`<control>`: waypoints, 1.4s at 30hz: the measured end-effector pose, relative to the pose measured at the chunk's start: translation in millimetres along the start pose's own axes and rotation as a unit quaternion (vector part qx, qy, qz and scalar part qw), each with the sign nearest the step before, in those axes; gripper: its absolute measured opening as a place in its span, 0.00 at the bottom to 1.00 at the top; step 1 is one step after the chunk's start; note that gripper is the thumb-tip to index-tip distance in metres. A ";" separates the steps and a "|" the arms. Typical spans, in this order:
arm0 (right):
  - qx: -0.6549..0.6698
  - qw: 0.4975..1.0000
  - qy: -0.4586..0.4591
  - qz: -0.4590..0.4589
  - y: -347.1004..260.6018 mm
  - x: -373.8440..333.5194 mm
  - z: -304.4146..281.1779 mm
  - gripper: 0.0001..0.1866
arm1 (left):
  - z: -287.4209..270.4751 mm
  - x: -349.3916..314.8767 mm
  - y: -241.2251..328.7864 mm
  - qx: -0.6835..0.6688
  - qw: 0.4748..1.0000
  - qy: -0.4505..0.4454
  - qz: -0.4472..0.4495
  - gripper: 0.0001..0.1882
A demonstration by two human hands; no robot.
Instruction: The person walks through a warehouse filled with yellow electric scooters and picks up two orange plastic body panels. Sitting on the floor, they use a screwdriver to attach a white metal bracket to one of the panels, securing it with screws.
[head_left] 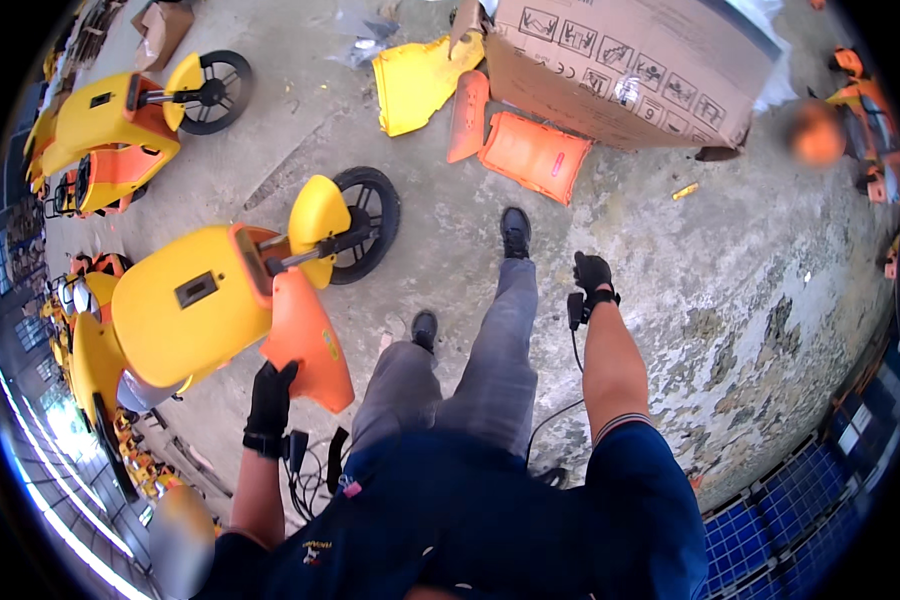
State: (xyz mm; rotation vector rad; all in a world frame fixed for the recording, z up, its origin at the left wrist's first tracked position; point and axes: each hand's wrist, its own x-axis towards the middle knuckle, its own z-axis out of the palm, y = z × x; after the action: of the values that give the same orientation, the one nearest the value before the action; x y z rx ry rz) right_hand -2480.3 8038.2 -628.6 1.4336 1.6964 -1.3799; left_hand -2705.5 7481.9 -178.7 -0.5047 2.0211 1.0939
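Note:
My left hand (270,405), in a black glove, is closed on the lower edge of an orange plastic panel (310,345). The panel hangs tilted beside a yellow scooter-like vehicle (185,310) with a black front wheel (368,225). Out to the right over the floor is my right hand (592,272), also black-gloved. Its fingers are curled in and I see nothing in them. A small black device with a cable is strapped at each wrist.
Ahead stands a large cardboard box (630,75). Yellow (420,85) and orange (535,157) plastic panels lie against it. A second yellow vehicle (100,120) is at far left. A small yellow object (684,191) lies on the floor; blue gridded crates (800,490) are at lower right.

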 end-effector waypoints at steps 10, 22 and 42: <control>-0.205 0.967 0.129 -0.072 -23.1 183.4 13.2 0.35 | 114.4 25.6 61.1 0.036 0.986 0.073 -0.147 0.18; 0.109 0.990 -0.055 0.069 -78.6 300.0 37.6 0.15 | 168.2 57.0 66.6 -0.011 0.964 0.150 -0.218 0.17; -0.002 0.983 -0.069 0.169 -159.5 -93.3 -97.1 0.14 | 77.0 -186.3 -93.1 -0.316 0.889 0.329 -0.048 0.15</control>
State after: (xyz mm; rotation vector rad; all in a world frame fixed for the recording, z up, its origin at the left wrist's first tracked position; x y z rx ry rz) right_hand -2579.3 8102.5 -456.5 1.5040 1.2969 -1.2521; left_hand -2495.0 7491.6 -108.6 -1.4604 2.1037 1.6810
